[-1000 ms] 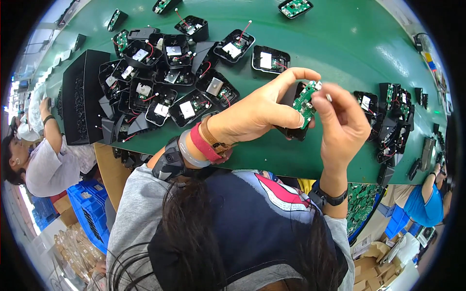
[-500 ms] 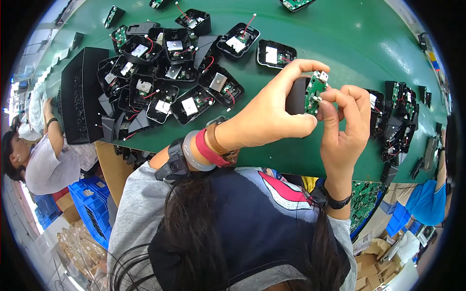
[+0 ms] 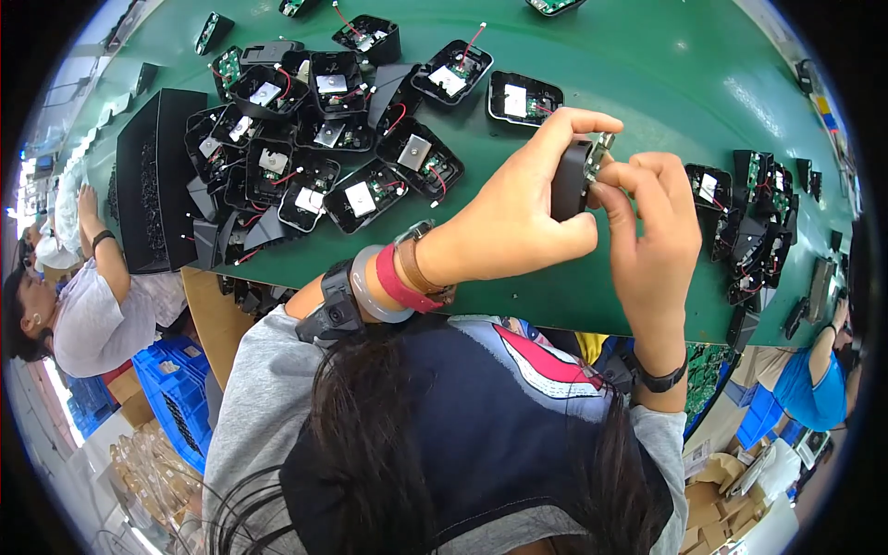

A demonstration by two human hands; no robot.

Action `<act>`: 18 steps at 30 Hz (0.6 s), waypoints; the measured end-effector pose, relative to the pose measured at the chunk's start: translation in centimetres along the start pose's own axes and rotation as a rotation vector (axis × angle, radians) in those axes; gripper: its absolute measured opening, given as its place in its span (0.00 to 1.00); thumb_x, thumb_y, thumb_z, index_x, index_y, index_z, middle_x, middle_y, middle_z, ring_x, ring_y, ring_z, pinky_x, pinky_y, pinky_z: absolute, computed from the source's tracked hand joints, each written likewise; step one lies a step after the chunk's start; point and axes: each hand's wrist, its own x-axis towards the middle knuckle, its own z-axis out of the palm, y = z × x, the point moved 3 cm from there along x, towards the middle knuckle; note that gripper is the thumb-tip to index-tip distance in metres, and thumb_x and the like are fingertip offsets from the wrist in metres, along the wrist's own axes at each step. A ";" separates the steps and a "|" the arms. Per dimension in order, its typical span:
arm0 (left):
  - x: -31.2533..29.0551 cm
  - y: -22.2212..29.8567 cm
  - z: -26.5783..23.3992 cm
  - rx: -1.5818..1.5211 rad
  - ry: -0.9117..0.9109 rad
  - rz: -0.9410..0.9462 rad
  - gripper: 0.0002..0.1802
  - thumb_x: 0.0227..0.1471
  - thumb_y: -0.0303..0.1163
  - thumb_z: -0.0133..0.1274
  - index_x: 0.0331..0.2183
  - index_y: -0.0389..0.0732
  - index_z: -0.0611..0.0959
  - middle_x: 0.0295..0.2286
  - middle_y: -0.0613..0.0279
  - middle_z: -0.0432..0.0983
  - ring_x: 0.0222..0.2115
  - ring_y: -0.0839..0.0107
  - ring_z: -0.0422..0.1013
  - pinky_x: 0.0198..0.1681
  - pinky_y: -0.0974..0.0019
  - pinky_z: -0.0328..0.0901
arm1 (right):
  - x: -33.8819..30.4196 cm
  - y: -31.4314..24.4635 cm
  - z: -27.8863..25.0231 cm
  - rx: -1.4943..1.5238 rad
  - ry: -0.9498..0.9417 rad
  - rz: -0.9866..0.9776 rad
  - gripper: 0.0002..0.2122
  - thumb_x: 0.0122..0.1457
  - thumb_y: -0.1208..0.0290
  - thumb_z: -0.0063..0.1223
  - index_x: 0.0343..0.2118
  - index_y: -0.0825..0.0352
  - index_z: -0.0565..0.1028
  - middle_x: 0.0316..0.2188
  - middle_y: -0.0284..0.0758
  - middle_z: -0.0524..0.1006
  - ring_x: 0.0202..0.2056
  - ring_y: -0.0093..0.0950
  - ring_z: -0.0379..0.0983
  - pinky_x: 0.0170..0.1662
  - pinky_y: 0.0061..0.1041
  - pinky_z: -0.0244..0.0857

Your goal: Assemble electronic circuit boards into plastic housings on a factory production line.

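Observation:
My left hand (image 3: 527, 208) grips a small black plastic housing (image 3: 568, 180) edge-on above the green table (image 3: 647, 83). A green circuit board (image 3: 601, 153) sits against the housing's right side. My right hand (image 3: 652, 227) pinches that board from the right with thumb and fingertips. Both hands meet in mid-air over the table's near edge. Most of the board is hidden by my fingers.
A heap of open black housings with boards and red wires (image 3: 314, 139) lies at the left of the table beside a black box (image 3: 153, 176). More black parts (image 3: 754, 222) pile at the right. Other people work at the left (image 3: 74, 296) and right (image 3: 814, 379).
The housing has turned from board-facing to edge-on. Both hands have shifted slightly up over the table, the right fingers staying on the board.

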 end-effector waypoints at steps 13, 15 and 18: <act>0.3 -0.4 0.1 -0.202 -0.102 -0.015 0.41 0.39 0.22 0.51 0.57 0.39 0.55 0.43 0.60 0.65 0.42 0.74 0.65 0.45 0.69 0.63 | -0.4 2.8 0.8 1.043 -0.196 0.638 0.16 0.50 0.78 0.59 0.42 0.72 0.70 0.34 0.31 0.69 0.34 0.18 0.67 0.35 0.15 0.66; 0.4 -0.3 0.0 -0.231 -0.062 0.040 0.43 0.41 0.23 0.54 0.58 0.39 0.53 0.44 0.58 0.65 0.43 0.72 0.65 0.47 0.68 0.62 | -0.8 2.9 1.3 1.039 -0.135 0.600 0.17 0.51 0.77 0.59 0.44 0.72 0.70 0.35 0.31 0.70 0.37 0.18 0.67 0.38 0.17 0.67; 0.8 -0.4 -0.7 -0.312 0.029 0.047 0.46 0.45 0.29 0.60 0.58 0.37 0.50 0.48 0.54 0.64 0.48 0.69 0.63 0.50 0.66 0.61 | 0.0 2.4 0.6 0.974 0.171 0.393 0.12 0.54 0.76 0.56 0.41 0.71 0.72 0.36 0.31 0.73 0.37 0.18 0.68 0.37 0.17 0.66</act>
